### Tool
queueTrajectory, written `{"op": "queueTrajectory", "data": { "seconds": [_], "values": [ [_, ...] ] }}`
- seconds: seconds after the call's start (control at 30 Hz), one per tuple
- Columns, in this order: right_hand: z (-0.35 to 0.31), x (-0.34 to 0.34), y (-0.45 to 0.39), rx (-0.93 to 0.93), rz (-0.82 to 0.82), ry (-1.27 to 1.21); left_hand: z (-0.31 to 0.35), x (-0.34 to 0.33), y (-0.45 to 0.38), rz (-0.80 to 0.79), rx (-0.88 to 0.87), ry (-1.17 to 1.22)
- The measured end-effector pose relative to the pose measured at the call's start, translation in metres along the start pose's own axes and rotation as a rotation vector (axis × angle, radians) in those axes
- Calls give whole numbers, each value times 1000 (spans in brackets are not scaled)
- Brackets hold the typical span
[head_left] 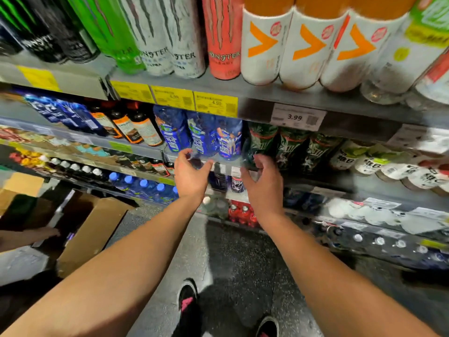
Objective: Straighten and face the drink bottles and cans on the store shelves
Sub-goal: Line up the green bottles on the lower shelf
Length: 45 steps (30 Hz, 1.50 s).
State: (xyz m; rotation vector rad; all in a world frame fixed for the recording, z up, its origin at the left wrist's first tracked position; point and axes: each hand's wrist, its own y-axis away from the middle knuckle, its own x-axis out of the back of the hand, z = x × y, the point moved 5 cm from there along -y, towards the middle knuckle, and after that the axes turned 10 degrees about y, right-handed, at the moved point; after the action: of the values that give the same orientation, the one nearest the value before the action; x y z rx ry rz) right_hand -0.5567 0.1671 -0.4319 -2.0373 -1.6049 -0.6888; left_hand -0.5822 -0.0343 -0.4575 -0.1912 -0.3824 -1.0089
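Both arms reach toward the middle shelf. The left hand (190, 175) hangs with fingers loosely curled and spread, gripping nothing, just below the blue drink bottles (201, 135). The right hand (263, 181) is likewise half-open, fingers bent, near the base of the dark green bottles (289, 147); whether its fingertips touch one cannot be told. The hands are apart. Above, the energy drink cans (170, 37) and white-and-orange bottles (303, 45) stand on the upper shelf (255, 93).
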Motion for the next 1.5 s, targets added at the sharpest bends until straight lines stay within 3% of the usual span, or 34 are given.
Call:
{"op": "queueTrajectory", "data": {
  "seconds": [0.27, 0.4, 0.5, 0.73, 1.1, 1.37, 1.5],
  "values": [
    [-33, -79, -21, -72, 37, 115, -13, -3, -51, -49, 116, 190],
    [-35, -94, -33, -120, 145, 185, -24, -12, -66, -170, 55, 163],
    [-24, -108, -42, -184, 136, 100, -26, -17, -70, -233, -6, 174],
    [-4, -123, -54, -219, 192, -33, -26, -32, -80, -212, -116, 144],
    [-6, -118, -56, -147, 256, 62, -27, -33, -82, -122, -64, 21],
    [-5, -117, -54, -208, 231, 11, -31, -35, -82, -227, -69, 15],
    [-12, -120, -45, -268, 316, 43, -38, 1, -77, -43, -131, 110]
  ]
}}
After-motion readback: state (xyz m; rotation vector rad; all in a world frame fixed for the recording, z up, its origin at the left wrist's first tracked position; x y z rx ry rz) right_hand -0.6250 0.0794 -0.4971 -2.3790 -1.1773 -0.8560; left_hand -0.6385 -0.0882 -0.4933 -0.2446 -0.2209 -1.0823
